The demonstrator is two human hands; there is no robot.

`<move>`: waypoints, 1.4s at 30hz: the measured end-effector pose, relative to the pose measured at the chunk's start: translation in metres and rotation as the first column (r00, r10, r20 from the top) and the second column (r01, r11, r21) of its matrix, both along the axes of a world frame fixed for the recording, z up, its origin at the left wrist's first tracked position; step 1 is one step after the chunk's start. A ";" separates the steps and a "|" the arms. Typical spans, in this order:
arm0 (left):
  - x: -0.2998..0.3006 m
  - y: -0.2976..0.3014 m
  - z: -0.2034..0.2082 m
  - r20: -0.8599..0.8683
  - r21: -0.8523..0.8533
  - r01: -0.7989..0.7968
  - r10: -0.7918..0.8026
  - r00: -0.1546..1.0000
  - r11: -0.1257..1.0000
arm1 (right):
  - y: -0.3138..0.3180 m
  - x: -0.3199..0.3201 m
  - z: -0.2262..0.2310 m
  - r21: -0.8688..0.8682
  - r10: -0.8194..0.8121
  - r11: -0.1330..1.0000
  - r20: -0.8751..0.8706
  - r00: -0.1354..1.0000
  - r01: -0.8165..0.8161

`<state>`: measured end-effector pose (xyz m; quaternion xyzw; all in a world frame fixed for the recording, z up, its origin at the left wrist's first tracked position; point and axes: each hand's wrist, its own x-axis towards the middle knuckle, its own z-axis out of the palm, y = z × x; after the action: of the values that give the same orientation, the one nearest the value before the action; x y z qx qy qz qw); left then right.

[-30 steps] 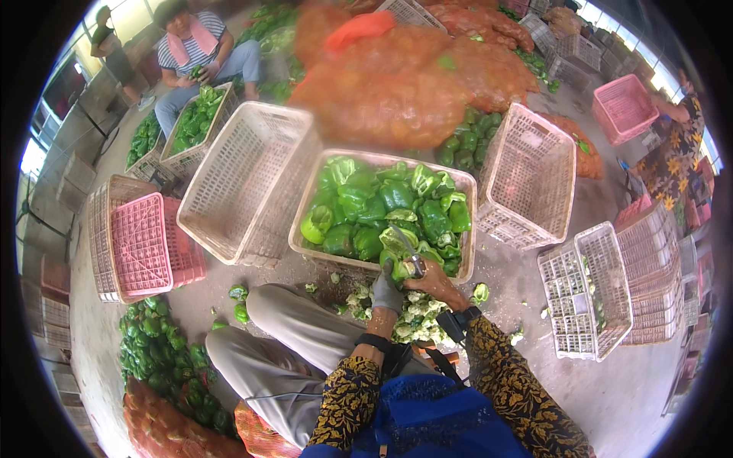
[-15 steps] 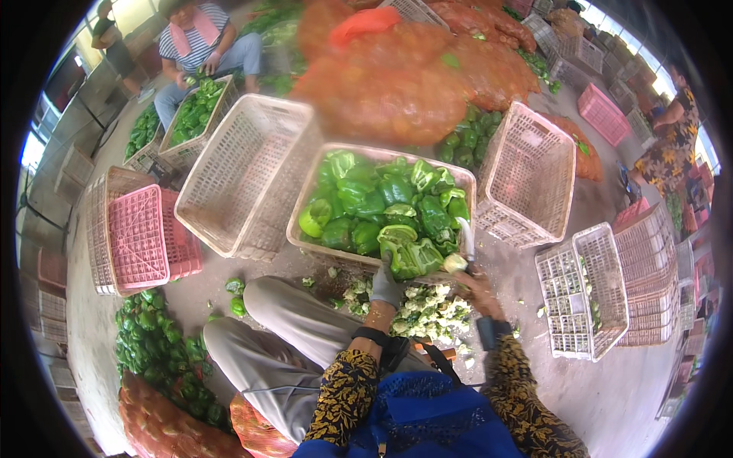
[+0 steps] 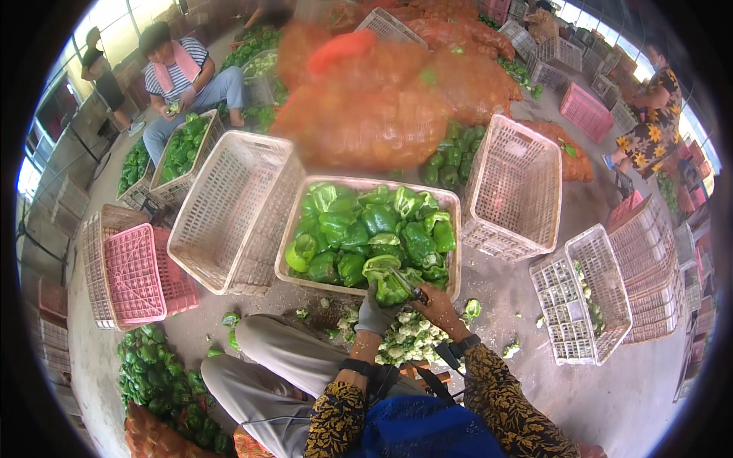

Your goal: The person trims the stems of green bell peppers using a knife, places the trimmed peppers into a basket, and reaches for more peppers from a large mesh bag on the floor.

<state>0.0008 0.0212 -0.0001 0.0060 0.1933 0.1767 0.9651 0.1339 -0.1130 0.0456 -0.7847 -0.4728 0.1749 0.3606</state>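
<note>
Green pepper (image 3: 387,288): one is sitting between the two hands, cut open, at the crate's near edge.
Left hand (image 3: 374,314): gloved, its fingers are clamping that pepper.
Right hand (image 3: 440,308): bare, its fingers are gripping one knife (image 3: 421,295), whose blade is lying against the pepper.
Pale cores (image 3: 412,340): one heap is lying below the fingers, too jumbled for counting.
Filled crate (image 3: 455,276): one is standing just beyond the fingers, holding perhaps two dozen visible peppers; many are showing cut openings, so I'm judging this batch well along.
Side crates: two are flanking it, one beyond the fingers to the left (image 3: 225,210), one to the right (image 3: 513,187).
Pepper pile (image 3: 156,374): dozens, seemingly whole, are lying well left of the fingers, so plenty is apparently remaining.
Mesh sacks (image 3: 366,126): several are heaping up far beyond the fingers, their exact number blurring.
Other people: at least three are showing farthest off, one sitting (image 3: 183,72).
</note>
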 end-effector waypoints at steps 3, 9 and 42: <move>0.006 -0.004 0.026 -0.037 0.038 -0.065 0.066 0.997 0.997 | 0.002 0.008 0.014 0.136 0.011 0.991 -0.086 0.996 0.001; 0.014 0.037 0.106 -0.098 0.171 -0.143 0.162 0.982 0.975 | -0.020 0.072 0.020 -0.004 -0.141 0.961 -0.869 0.475 0.278; 0.082 0.109 0.068 -0.471 0.778 0.577 0.377 0.797 -0.247 | -0.004 0.024 -0.025 0.165 -0.297 0.911 -0.372 0.879 0.378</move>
<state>0.0832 0.1302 0.0682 0.8318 0.2575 0.1532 0.4673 0.1575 -0.1171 0.0207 -0.7659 -0.2758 0.1846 0.5507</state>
